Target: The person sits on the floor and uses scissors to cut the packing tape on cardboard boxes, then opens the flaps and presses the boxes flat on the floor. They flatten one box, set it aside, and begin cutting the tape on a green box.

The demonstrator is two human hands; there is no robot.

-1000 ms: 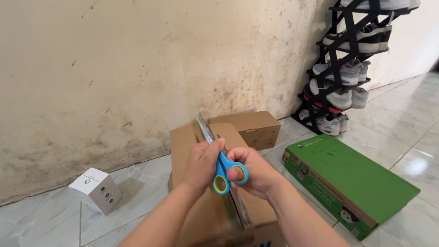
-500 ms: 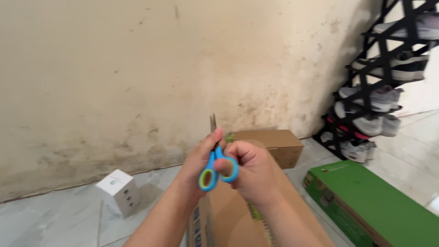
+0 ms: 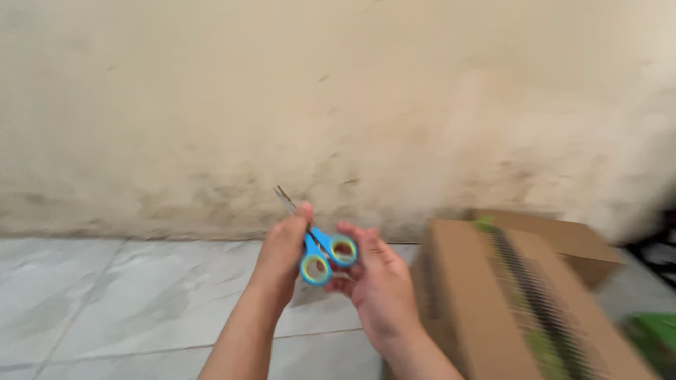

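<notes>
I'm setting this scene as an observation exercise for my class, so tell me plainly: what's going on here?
A person holds a pair of blue-handled scissors in both bare hands above a pale tiled floor. The left hand wraps the blades near the pivot, with the tips poking up past the fingers. The right hand is at the handle loops. To the right stands a brown cardboard box with a taped seam, another box behind it, both against a stained wall. The picture is motion-blurred.
</notes>
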